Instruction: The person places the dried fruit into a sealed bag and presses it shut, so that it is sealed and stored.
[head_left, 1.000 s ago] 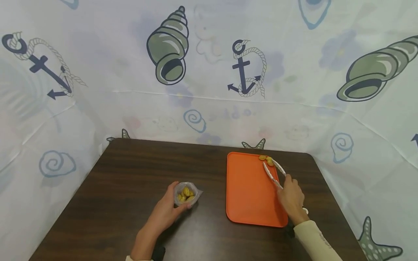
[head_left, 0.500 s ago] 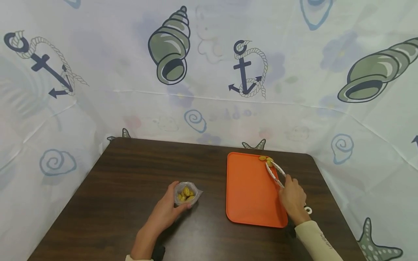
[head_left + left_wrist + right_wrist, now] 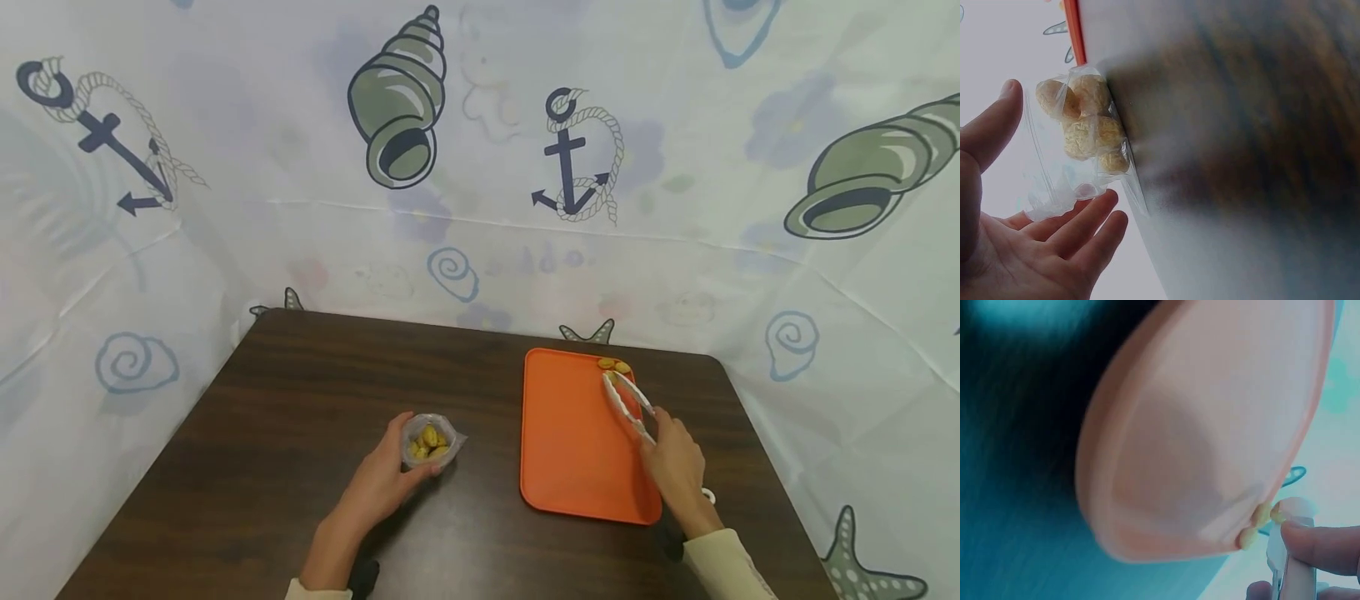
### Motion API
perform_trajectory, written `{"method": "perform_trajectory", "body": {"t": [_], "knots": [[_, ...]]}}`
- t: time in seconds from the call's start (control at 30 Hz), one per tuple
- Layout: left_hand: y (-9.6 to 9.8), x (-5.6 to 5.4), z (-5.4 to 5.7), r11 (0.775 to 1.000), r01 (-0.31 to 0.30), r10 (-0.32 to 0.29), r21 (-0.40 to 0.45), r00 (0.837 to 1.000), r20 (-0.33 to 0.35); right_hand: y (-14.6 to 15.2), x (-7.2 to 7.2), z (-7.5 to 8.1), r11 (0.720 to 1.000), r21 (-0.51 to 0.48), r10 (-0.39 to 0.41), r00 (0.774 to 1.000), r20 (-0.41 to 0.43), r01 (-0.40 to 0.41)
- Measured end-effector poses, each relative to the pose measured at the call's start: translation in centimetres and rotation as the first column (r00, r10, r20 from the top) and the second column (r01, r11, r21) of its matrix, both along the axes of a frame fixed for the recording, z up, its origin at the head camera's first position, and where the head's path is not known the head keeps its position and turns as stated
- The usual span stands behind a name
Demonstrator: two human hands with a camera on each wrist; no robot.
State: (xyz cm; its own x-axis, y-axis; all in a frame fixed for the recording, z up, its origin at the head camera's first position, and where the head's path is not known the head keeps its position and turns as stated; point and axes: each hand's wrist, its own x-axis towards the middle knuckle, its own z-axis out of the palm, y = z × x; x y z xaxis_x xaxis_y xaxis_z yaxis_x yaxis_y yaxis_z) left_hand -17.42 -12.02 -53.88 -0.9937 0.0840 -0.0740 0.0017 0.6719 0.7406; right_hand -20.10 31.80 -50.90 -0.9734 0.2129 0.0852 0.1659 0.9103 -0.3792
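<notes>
In the head view my left hand (image 3: 384,471) holds a small clear plastic bag (image 3: 454,450) by its sides, thumb and fingers around it. Several wrinkled yellow-brown lumps (image 3: 1091,125) lie inside; their exact kind is unclear. Over the right edge of the orange tray (image 3: 577,442), my right hand (image 3: 675,462) grips white-tipped tongs (image 3: 624,408). Between the tips sits one yellow lump (image 3: 1277,512), close to the tray's far right corner. Two more lumps (image 3: 613,365) rest in that corner. My right fingers and thumb press the tongs' arms (image 3: 1299,575) in the right wrist view.
The dark wooden table (image 3: 322,375) carries the bag on the left and the tray on the right. A white ring (image 3: 708,496) shows beside my right wrist. Patterned cloth (image 3: 480,167) hangs behind and at both sides.
The tongs' tips have come together around one lump, which has shifted slightly left from the other two. My left hand and the bag have stayed in place.
</notes>
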Motion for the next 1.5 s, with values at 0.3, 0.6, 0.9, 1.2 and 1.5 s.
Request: {"method": "perform_trajectory", "body": {"t": [0.3, 0.6, 0.9, 1.2, 1.5], "knots": [[0.0, -0.2, 0.0, 1.0, 0.005, -0.005, -0.006, 1.0, -0.017, -1.5, 1.5, 0.9, 0.999, -0.038, 0.036, 0.999, -0.013, -0.037], [0.0, -0.1, 0.0, 1.0, 0.01, -0.011, -0.011, 1.0, -0.019, -3.3, 2.8, 1.8, 0.996, -0.049, 0.069, 0.995, -0.066, -0.072], [0.0, 0.0, 0.0, 1.0, 0.006, -0.006, -0.015, 1.0, -0.023, -4.6, 3.6, 2.7, 0.993, -0.065, 0.093, 0.991, -0.094, -0.099], [0.1, 0.1, 0.1, 1.0, -0.001, 0.001, -0.013, 1.0, -0.004, -5.8, 4.3, 3.5, 0.989, -0.068, 0.12, 0.986, -0.12, -0.128], [0.1, 0.1, 0.1, 1.0, -0.004, 0.003, -0.024, 1.0, -0.015, -7.0, 5.0, 4.0, 0.982, -0.087, 0.149, 0.971, -0.186, -0.167]]}}
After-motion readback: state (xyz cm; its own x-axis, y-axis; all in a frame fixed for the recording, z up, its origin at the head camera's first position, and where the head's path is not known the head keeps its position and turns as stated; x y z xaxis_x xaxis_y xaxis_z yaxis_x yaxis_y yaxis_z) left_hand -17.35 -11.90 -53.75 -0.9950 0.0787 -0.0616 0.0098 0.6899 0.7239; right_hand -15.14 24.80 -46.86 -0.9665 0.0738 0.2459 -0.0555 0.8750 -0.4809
